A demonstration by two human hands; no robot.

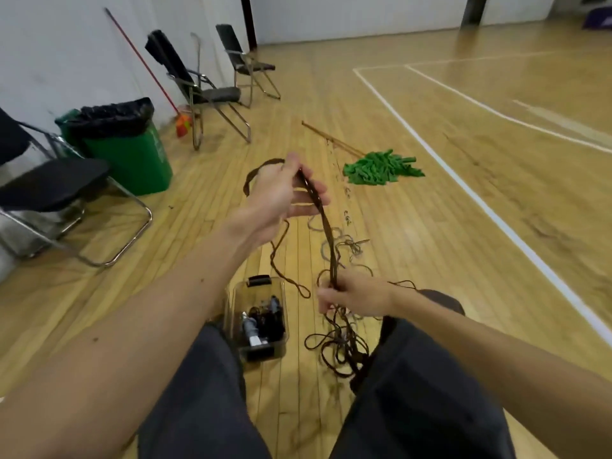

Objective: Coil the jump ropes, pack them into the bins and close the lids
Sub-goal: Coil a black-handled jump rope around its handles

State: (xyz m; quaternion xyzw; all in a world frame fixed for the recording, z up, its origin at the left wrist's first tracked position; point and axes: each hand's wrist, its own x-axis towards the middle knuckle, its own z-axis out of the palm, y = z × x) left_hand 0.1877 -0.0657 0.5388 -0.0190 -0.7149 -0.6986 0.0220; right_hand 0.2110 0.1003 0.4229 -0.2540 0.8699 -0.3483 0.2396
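Observation:
A dark brown jump rope (326,233) stretches taut between my two hands above the wooden floor. My left hand (284,193) is raised, holds the rope's upper end between thumb and fingers, and a loop arcs out behind it. Lower down, my right hand (351,294) grips a bundle of the rope's strands. More tangled rope (341,346) hangs from that hand onto the floor between my knees. A clear plastic bin (231,313) stands open on the floor by my left knee, with dark rope and grey handles inside.
A green mop (381,168) with a wooden stick lies on the floor ahead. A green trash can (132,154) with a black liner and several folding chairs (205,94) stand along the left wall. White court lines cross the floor at right.

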